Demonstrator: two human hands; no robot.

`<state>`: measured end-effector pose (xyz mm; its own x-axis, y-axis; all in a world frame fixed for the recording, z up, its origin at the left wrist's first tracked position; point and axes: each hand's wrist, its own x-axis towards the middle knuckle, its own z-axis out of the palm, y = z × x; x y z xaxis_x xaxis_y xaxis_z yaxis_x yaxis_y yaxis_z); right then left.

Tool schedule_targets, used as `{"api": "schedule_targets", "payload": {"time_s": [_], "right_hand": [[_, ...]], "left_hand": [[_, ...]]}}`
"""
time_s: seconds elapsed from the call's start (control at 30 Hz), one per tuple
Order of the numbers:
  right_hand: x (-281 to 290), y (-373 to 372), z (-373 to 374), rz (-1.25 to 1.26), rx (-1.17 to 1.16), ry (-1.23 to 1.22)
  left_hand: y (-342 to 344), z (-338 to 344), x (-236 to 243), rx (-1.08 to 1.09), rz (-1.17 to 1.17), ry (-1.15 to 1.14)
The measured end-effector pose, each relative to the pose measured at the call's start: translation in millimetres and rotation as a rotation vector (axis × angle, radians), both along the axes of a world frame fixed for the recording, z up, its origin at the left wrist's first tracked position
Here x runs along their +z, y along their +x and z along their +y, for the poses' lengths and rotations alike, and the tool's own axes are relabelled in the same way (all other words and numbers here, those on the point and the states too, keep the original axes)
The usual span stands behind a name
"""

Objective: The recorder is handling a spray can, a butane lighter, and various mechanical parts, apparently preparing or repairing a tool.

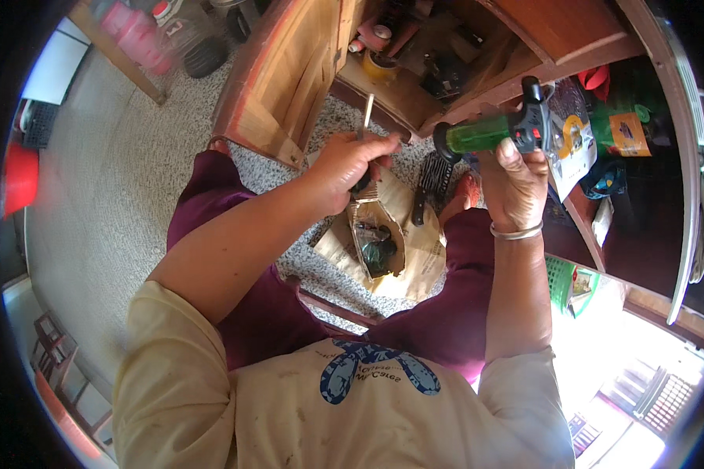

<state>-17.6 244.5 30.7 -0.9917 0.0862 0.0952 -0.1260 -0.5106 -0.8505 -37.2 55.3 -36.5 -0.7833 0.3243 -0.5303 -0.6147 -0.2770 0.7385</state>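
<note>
Head view, looking down on a seated person in a cream shirt and maroon trousers, knees apart over a speckled grey floor (133,180); both hands raised in front of an open wooden cabinet (414,94).

Left hand (350,168): clenched around the dark grip of a slim metal tool (367,117); the shaft stands nearly upright above the fist, its tip in front of the cabinet's lower edge; what kind of tool it is cannot be told.

Right hand (518,176): grasping a small torch-like tool (497,129) with a translucent green cylinder and a black head; the cylinder lies roughly level, its round black end pointing toward the left hand; the black head with a red detail sits over the fingers, a short nozzle rising from it; a silver bangle (516,231) circles the wrist.

The two hands are near each other but apart; the tools do not touch.

Below, between the knees: torn brown cardboard packaging (414,234) flat on the floor, a clear blister pocket in its middle holding dark small parts, unclear; a black comb-like item (430,184) just beside its upper edge.

Cabinet door (289,86) swung open at left; a shelf inside carries a yellow tape roll (380,66) and dark clutter; a green mesh basket (559,281) stands at right, near the right forearm.
</note>
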Motion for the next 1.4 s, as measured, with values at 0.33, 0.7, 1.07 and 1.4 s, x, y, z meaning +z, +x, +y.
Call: {"api": "schedule_targets", "payload": {"time_s": [0.33, 0.7, 1.07, 1.4], "right_hand": [[8, 3, -19, 0.209, 0.036, 0.557], [0, 0, -24, 0.084, 0.073, 0.426], [-2, 0, -29, 0.05, 0.049, 0.257], [-2, 0, -26, -0.01, 0.066, 0.079]], "left_hand": [[9, -3, 13, -0.115, 0.074, 0.161], [14, -8, 30, -0.127, 0.12, 0.169], [11, -10, 26, -0.136, 0.161, 0.23], [16, -1, 23, -0.088, -0.264, 0.507]]}}
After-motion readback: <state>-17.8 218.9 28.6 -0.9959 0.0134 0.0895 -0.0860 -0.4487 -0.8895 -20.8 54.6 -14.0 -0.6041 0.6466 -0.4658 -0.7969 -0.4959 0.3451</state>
